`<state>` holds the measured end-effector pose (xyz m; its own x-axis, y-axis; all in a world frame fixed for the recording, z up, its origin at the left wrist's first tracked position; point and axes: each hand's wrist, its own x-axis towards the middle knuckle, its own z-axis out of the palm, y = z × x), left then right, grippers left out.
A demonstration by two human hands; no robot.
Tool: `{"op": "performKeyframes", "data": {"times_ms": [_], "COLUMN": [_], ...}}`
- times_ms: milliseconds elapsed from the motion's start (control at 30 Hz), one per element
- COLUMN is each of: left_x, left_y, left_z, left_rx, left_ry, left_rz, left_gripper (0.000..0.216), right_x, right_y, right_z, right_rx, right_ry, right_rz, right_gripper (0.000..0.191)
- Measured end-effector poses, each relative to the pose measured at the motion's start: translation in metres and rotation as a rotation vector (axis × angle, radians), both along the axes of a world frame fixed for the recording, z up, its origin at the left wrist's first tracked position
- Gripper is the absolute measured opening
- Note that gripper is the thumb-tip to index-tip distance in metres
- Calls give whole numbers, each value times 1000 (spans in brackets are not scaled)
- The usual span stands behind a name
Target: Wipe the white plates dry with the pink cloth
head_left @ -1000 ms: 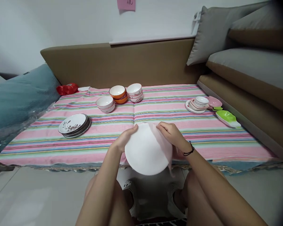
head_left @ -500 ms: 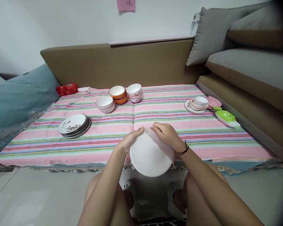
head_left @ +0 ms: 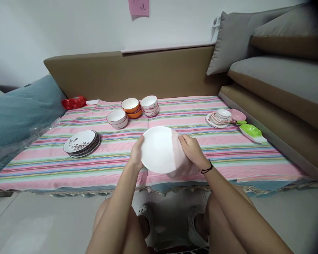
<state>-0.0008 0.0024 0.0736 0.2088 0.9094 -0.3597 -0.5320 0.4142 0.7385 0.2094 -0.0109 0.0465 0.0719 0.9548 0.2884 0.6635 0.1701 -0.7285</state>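
A round white plate is held out in front of me, tilted, over the front part of the striped cover. My left hand grips its left rim, thumb on top and fingers mostly hidden underneath. A thin pale pink cloth lies over the plate's right side and hangs below the rim. My right hand is closed on this cloth at the right edge, pinching it against the plate. Its fingertips are partly hidden.
The striped cover carries a stack of patterned plates, white bowls, orange bowls and more white bowls. Small dishes and a green dish sit at right, near stacked cushions.
The plate has been raised and tipped back, so its broad white face now shows higher up. The right hand has moved with the cloth to the plate's right side.
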Motion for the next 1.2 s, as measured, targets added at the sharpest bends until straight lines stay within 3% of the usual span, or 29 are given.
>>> {"op": "performKeyframes", "data": {"times_ms": [267,467,633,800,1033,1200], "left_x": [-2,3,-2,-5,2,0], "left_y": [-5,-13,-11,-7,-1,4], "left_z": [0,4,5,8,7,2], "left_rx": [-134,-45,-7,20,65,14], "left_ry": [153,230,227,71,-53,-10], "left_rz": [-476,-606,-472,-217,184,189], "left_gripper": [43,39,43,51,52,51], "right_x": [-5,-23,-24,-11,-19,-24], "right_y": [-7,-14,-8,0,-4,-2], "right_z": [8,10,14,10,-4,-12], "right_rx": [69,157,142,62,27,-67], "right_ry": [-195,-326,-177,55,225,278], "right_rz": [132,308,193,4,-58,-67], "right_gripper": [30,33,33,35,30,31]}}
